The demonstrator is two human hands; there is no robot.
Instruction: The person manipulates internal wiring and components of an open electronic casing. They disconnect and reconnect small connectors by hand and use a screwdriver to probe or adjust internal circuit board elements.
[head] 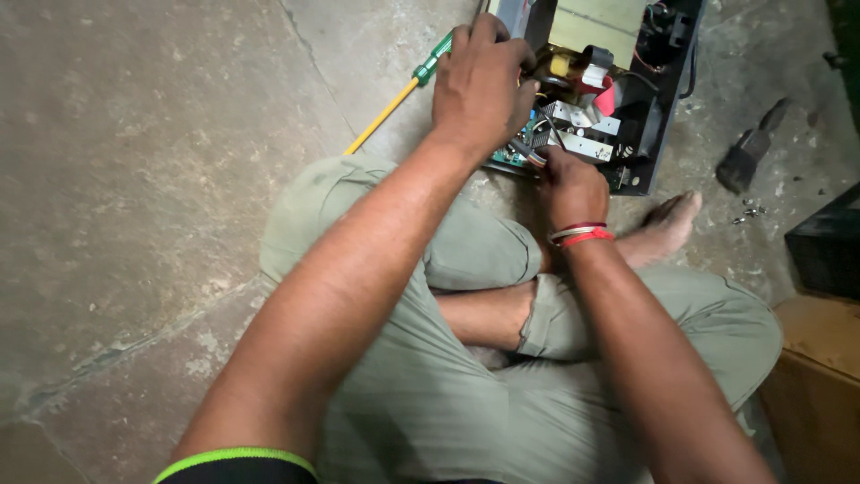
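My folded legs in green trousers (466,394) fill the foreground on the concrete floor (143,179). Beyond them my left hand (482,85) rests spread on the opened electronics case (618,90), a green-and-yellow screwdriver (399,94) beside it. My right hand (569,184) pinches the coloured wires (535,158) at the case's near edge.

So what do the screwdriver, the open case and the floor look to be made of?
Screwdriver: green handle looks like glossy translucent plastic; the yellow shaft looks coated or sleeved, metal beneath only likely. Case: thin, straight black walls suggest painted sheet metal, matte. Floor: grey, mottled, with cracks or joints, probably bare concrete or stone.
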